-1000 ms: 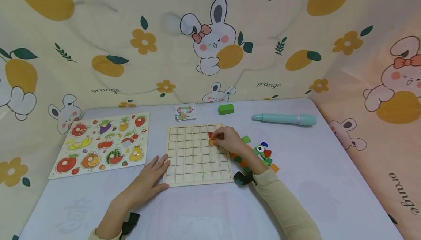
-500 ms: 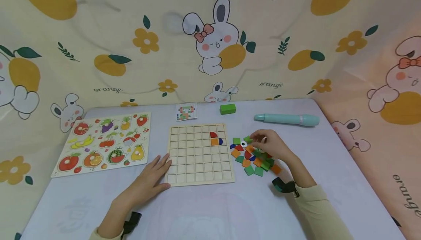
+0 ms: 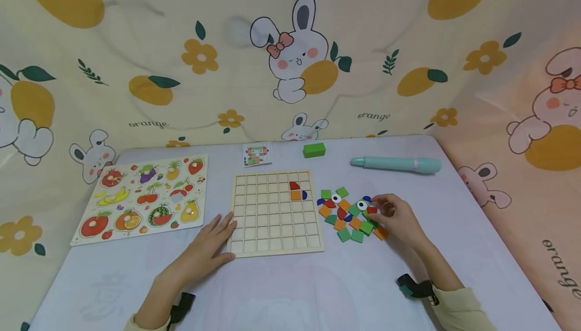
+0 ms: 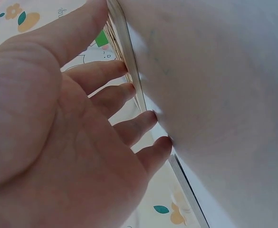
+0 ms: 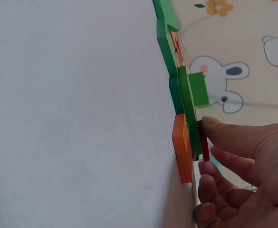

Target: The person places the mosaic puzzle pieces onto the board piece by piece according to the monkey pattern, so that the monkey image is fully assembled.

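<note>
My left hand (image 3: 206, 245) lies with straight fingers along the left edge of a wooden grid board (image 3: 268, 220); in the left wrist view its fingertips touch the board's edge. On the board's upper right sit a red quarter-round tile (image 3: 294, 185), an orange square tile (image 3: 296, 196) and a blue half-round tile (image 3: 304, 195). To the right of the board, my right hand (image 3: 399, 218) pinches a red tile (image 5: 204, 140) between thumb and fingers, at the right side of a loose pile. Green tiles (image 5: 188, 102) and an orange tile (image 5: 182, 148) lie right beside it.
At the left is a fruit puzzle board (image 3: 145, 197). Along the back stand a small picture card (image 3: 257, 154), a green block (image 3: 314, 150) and a teal pen-like stick (image 3: 396, 164). Several coloured tiles (image 3: 356, 223) are scattered right of the grid board, below a patterned cloth backdrop.
My right hand has left the orange tile on the board, moved right over the pile, and taken a red tile at its right side. My left hand stays in place.
</note>
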The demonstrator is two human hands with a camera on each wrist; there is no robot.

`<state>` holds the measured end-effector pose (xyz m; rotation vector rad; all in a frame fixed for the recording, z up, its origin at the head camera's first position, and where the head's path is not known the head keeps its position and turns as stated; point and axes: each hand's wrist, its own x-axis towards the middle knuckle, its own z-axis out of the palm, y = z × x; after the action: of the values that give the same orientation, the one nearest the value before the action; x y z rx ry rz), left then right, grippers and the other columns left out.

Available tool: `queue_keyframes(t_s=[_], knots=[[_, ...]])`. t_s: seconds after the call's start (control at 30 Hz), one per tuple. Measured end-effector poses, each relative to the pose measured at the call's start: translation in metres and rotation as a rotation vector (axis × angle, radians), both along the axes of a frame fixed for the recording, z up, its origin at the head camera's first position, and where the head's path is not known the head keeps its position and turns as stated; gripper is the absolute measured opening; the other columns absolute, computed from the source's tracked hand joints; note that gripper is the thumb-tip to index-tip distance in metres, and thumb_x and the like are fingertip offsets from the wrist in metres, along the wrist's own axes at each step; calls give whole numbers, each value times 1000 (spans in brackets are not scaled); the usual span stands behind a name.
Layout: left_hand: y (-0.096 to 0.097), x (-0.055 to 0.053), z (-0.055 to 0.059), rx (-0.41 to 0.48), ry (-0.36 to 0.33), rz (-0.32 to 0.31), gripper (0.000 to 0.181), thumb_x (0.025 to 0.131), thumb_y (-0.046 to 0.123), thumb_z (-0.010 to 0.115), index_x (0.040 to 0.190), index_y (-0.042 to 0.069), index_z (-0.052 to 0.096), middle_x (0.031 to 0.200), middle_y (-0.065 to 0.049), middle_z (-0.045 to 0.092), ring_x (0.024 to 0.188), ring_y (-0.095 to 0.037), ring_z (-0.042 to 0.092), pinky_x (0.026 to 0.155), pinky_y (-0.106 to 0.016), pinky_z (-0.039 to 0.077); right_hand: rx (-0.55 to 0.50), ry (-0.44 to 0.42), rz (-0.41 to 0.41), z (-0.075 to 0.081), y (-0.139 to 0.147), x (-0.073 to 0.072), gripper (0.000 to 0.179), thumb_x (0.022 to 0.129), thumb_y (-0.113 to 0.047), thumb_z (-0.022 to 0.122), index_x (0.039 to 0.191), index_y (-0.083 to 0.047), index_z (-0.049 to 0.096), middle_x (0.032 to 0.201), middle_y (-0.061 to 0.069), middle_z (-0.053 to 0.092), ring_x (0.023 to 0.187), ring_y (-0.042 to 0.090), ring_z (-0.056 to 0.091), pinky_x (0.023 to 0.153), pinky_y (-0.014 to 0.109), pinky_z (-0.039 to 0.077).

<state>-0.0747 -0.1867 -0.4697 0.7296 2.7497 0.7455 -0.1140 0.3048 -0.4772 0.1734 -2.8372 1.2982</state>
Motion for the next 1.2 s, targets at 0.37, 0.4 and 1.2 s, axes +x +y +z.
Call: queue_keyframes(t_s=[0.37,0.4,1.2], knots=[[0,0,1,-8,-7,4,73,92,30,71,151,1,39,163,-15,21,146,-48,16,112,-66,22,-7,-10,-27,4,2,1,19,88,-3,75,104,2,66,88,11,62,76,21,51,63,23,44],[0,0,0,-11,-8,5,73,92,31,71,151,1,39,163,-15,21,146,-48,16,112,-66,21,-22,-13,-31,5,2,2,18,89,-3,74,105,2,66,90,12,63,77,21,52,64,22,45],[-1,1,3,-1,-19,6,73,93,30,70,152,1,38,163,-14,20,146,-48,15,112,-66,21,-367,-131,190,11,-143,-40,17,90,3,69,106,7,72,106,21,70,76,25,67,60,21,52]])
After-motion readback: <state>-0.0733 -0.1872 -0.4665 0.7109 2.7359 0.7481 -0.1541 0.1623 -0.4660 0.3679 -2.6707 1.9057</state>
